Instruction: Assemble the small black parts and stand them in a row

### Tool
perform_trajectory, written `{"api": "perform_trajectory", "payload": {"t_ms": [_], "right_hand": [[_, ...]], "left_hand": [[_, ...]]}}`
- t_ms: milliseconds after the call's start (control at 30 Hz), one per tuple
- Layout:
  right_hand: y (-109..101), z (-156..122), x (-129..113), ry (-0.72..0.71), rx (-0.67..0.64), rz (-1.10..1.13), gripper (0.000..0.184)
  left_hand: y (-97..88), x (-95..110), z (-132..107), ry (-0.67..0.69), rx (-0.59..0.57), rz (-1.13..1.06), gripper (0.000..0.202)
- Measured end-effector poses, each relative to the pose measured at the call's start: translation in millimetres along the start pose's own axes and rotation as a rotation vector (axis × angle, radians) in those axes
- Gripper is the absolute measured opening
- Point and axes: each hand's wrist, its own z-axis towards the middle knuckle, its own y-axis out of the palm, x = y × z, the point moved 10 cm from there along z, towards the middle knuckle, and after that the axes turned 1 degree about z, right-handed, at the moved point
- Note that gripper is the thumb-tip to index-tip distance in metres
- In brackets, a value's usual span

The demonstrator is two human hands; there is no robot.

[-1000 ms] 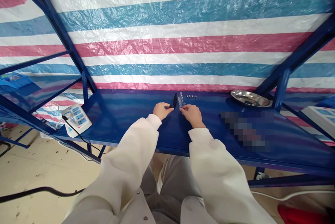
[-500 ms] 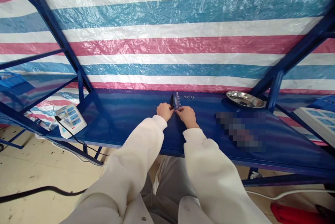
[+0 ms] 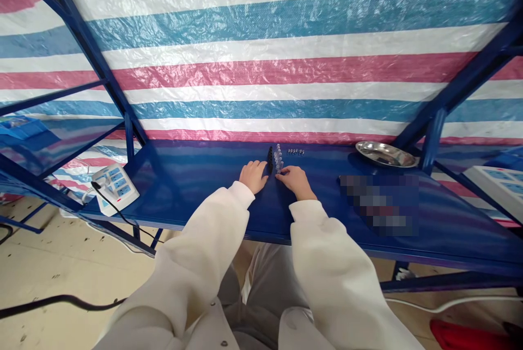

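Observation:
Two rows of small parts run away from me along the blue table (image 3: 196,175). Small black pieces (image 3: 270,159) form the left row, and small clear plastic pieces (image 3: 278,156) the right one. My left hand (image 3: 253,176) rests just left of the black row's near end, fingers apart and holding nothing. At the near end of the clear row, my right hand (image 3: 298,182) has its thumb and forefinger pinched on a small clear piece. Several small shiny metal pieces (image 3: 296,151) lie in a short crosswise row behind my right hand.
A shiny metal dish (image 3: 386,154) stands at the back right. In front of it lies a blurred-out object (image 3: 376,205). A white power strip (image 3: 116,189) with a black cable sits at the left end. Blue frame posts (image 3: 433,140) and a striped sheet (image 3: 261,72) bound the back.
My left hand has drawn back left from the near ends of the rows, and its fingers have parted. The right hand stays at the clear row's near end. The view has shifted slightly.

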Motion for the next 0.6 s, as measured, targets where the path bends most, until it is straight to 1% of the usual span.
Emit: {"api": "perform_trajectory", "payload": {"t_ms": [167,300,400,500,600], "right_hand": [[1.2,1.3,0.2,-0.017,0.009,-0.008,0.028],[1.8,2.8,1.2,-0.030,0.028,-0.012,0.026],[1.7,2.7,1.2,-0.032,0.040,-0.014,0.025],[1.0,1.4,-0.3,-0.028,0.038,-0.024,0.026],[1.2,-0.3,-1.4,-0.013,0.016,-0.043,0.027]], "left_hand": [[-2.9,10.4,-2.9,0.075,0.019,0.042,0.050],[2.2,17.1,-1.0,0.123,-0.006,0.087,0.052],[8.4,19.4,1.9,0.137,-0.029,0.111,0.050],[13.3,18.2,6.1,0.123,-0.050,0.135,0.045],[9.2,18.1,9.8,0.120,-0.018,0.139,0.036]]}}
